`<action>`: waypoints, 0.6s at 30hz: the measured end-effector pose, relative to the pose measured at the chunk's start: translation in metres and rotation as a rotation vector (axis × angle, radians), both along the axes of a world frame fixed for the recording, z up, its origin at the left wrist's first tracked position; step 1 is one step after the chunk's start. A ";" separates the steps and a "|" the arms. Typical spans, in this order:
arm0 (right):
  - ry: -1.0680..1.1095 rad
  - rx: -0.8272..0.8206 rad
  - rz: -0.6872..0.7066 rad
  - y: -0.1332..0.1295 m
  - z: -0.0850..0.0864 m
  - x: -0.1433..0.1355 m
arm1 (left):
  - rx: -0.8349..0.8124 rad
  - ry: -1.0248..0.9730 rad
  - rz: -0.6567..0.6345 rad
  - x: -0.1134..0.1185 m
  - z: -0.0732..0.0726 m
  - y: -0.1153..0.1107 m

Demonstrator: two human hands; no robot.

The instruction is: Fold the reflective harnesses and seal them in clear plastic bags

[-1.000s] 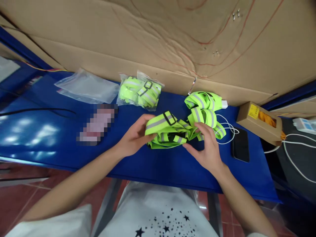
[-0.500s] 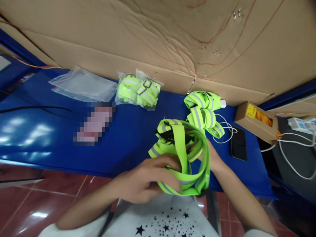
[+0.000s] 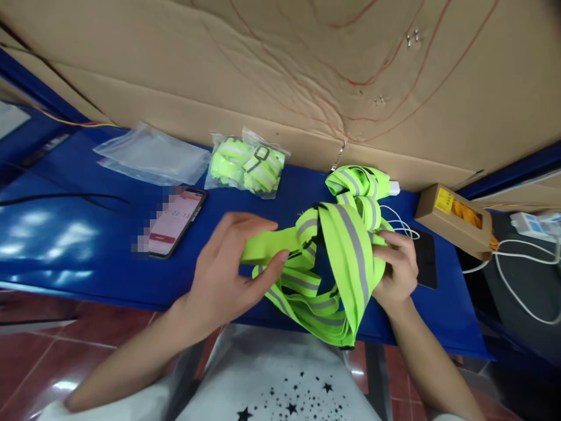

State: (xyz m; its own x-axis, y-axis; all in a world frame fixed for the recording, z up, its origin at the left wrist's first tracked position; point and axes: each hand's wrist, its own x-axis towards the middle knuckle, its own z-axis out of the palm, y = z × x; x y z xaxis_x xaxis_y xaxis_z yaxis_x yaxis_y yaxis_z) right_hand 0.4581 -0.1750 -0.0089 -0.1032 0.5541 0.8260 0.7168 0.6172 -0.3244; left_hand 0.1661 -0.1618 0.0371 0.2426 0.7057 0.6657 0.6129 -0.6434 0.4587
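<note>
Over the glossy blue table (image 3: 127, 234), the left hand (image 3: 232, 266) pinches yellow-green reflective straps (image 3: 350, 251), fingers angled rightward; the right hand (image 3: 397, 266) curls round them.

Between my left grip (image 3: 230, 263) and right grip (image 3: 397, 272) hangs a strap bundle (image 3: 355, 251), over the front of the tabletop (image 3: 105, 234). Behind it lies a strap pile (image 3: 357, 182). To the pile's left, along the cardboard panel (image 3: 263, 64), sit the packed bags (image 3: 263, 169), with straps in them; left of those, the empty bags (image 3: 153, 155). Before the empty bags lies one phone (image 3: 177, 225). Just right of my right grip is a second phone (image 3: 426, 257), the carton (image 3: 458, 219) behind it to the right.
</note>
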 end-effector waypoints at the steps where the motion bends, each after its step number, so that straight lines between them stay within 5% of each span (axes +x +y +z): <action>1: -0.016 0.008 0.025 -0.001 -0.001 0.000 | 0.038 0.026 -0.002 0.001 0.007 0.005; 5: -0.092 0.016 0.100 -0.007 -0.006 0.002 | -0.002 0.193 -0.371 0.009 0.027 0.017; 8: -0.096 -0.050 0.189 -0.012 -0.009 0.001 | 0.003 0.422 -0.589 0.021 0.024 0.026; 12: -0.092 -0.104 0.212 -0.011 -0.007 0.000 | 0.100 0.435 -0.565 0.027 0.005 0.041; 18: -0.131 -0.443 0.162 0.004 0.010 0.012 | -0.040 0.018 -0.446 0.018 -0.019 0.047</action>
